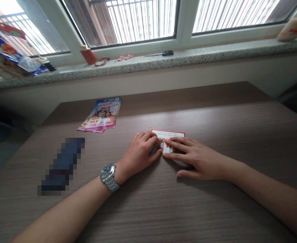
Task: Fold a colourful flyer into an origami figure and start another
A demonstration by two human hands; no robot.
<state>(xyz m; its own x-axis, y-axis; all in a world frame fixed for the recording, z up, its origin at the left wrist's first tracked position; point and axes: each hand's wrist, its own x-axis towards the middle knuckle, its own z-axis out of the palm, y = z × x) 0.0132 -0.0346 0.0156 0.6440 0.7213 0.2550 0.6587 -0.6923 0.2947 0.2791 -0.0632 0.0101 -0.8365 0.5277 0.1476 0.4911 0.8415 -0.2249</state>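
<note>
A small folded paper leaflet (167,148) lies on the table between my hands. Its back part is white with a red border, and the folded front part shows orange, blue and white print. My left hand (141,152), with a metal watch (109,176) on its wrist, has its fingers bent and closed at the leaflet's left edge. My right hand (199,158) lies over the right side of the leaflet, fingers stretched out and pressing on it, thumb apart on the table. The fingers cover both ends of the leaflet.
A stack of colourful flyers (103,114) lies at the table's back left. A blurred-out dark object (62,167) is at the left. On the stone windowsill (189,55) are scissors (167,53), an orange-brown item (88,55), packaging (9,54) and a bottle (294,25).
</note>
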